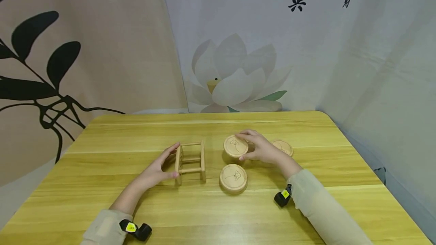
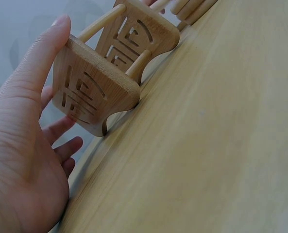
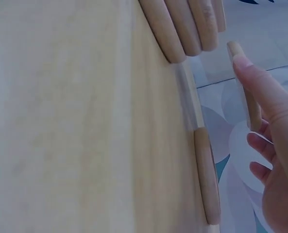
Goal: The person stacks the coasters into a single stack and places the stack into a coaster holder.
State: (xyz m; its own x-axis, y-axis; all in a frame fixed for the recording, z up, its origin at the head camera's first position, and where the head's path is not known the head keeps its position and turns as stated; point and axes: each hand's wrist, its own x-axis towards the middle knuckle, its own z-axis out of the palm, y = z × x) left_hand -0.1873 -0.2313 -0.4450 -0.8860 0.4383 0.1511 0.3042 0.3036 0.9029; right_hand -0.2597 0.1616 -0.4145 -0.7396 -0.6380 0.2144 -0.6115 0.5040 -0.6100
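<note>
A pale wooden coaster holder [image 1: 203,162] stands on the table, left of the coasters. Its two end panels with cut-out patterns [image 2: 83,92] are joined by round rods. My left hand [image 1: 154,173] grips the left end panel by its edges, thumb on the near side and fingers on the far side. My right hand [image 1: 260,149] pinches a round wooden coaster [image 1: 235,146] by its rim; the right wrist view shows this coaster [image 3: 252,104] raised off the table. Nearer to me is a stack of several coasters [image 1: 233,179], the top one bearing a leaf drawing.
Another coaster [image 1: 283,147] lies flat on the table, partly hidden behind my right hand. The wooden table [image 1: 316,207] ends at a printed curtain [image 1: 136,48] at the back. Black wrist cameras sit on both sleeves.
</note>
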